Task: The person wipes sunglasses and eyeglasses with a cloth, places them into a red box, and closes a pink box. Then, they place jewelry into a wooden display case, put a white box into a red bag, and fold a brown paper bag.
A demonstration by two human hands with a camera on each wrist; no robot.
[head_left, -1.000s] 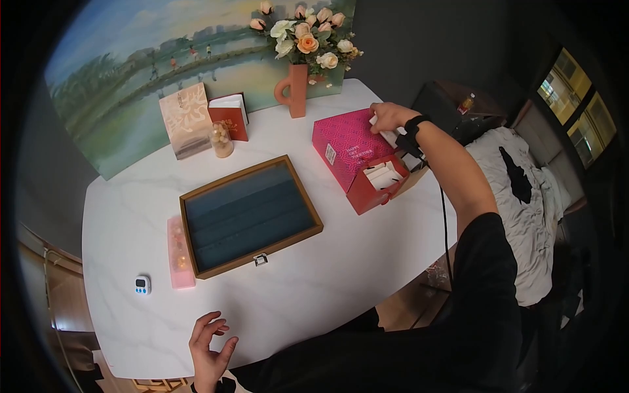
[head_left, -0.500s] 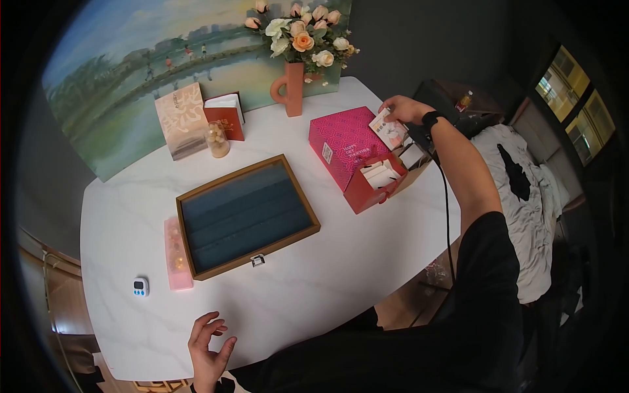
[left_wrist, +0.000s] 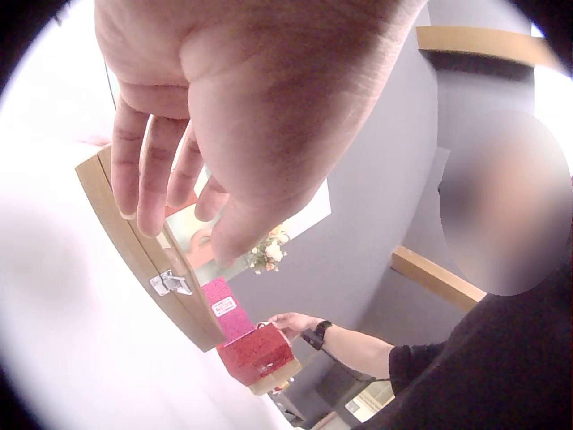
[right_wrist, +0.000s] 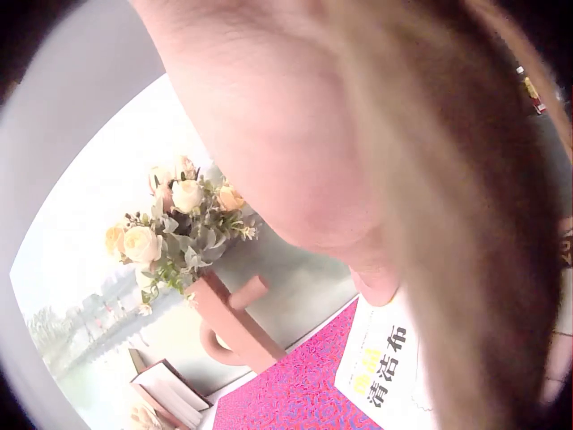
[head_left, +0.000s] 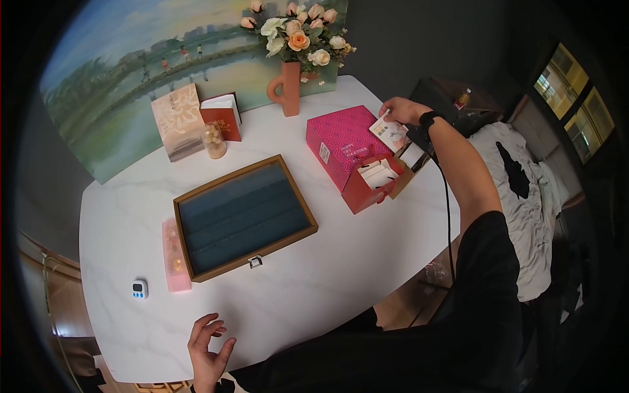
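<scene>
My right hand (head_left: 404, 111) pinches the top edge of a white printed packet (head_left: 389, 133), which stands tilted by the right side of the pink patterned box (head_left: 342, 141). In the right wrist view the packet (right_wrist: 385, 358) shows large black characters; the fingers are mostly hidden there. Just in front is a red box (head_left: 367, 192) with its top open and white packets inside. My left hand (head_left: 209, 350) hangs over the table's front edge with relaxed fingers, holding nothing. Nearest to it is the wooden case (head_left: 246, 216) with a dark lid and metal latch.
A pink tray (head_left: 175, 257) lies left of the case, with a small white timer (head_left: 139, 289) beyond it. At the back stand a flower vase (head_left: 291, 90), a red book (head_left: 225, 123), a beige bag (head_left: 179, 123) and a glass dome (head_left: 215, 140). A black cable (head_left: 448, 223) hangs at the right.
My right hand has lifted the white packet so its printed face shows, and moved slightly back and right. The left hand has not moved.
</scene>
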